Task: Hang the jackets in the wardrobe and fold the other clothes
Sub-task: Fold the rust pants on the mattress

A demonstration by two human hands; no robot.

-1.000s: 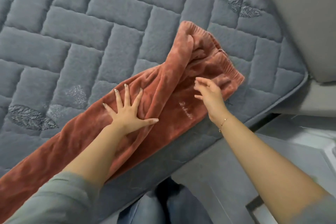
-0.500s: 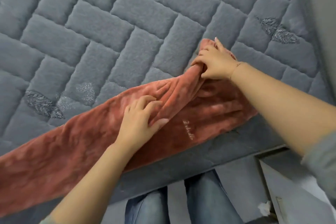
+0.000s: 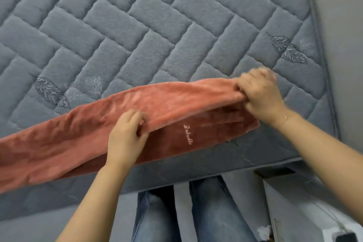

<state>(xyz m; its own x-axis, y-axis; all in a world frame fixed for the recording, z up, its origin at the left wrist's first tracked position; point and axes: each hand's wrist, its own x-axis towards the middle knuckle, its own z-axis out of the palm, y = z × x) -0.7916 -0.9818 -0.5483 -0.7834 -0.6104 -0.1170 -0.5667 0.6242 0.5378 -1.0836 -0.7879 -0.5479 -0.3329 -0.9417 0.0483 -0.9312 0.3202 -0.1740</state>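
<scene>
Both hands, left hand [image 3: 125, 135] and right hand [image 3: 259, 94], grip the upper fold of red trousers [image 3: 59, 143] on the grey mattress [image 3: 157, 25], centre frame.

One head-worn view looks steeply down, close over the bed [image 3: 137, 25] toward twelve o'clock; the person's legs [image 3: 196, 212] stand at six o'clock.

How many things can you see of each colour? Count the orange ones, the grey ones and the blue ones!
Orange: 1, the fuzzy trousers, gripped by the left hand and the right hand.
Grey: 1, the quilted mattress.
Blue: 1, the jeans the person wears.
Total: 3
</scene>
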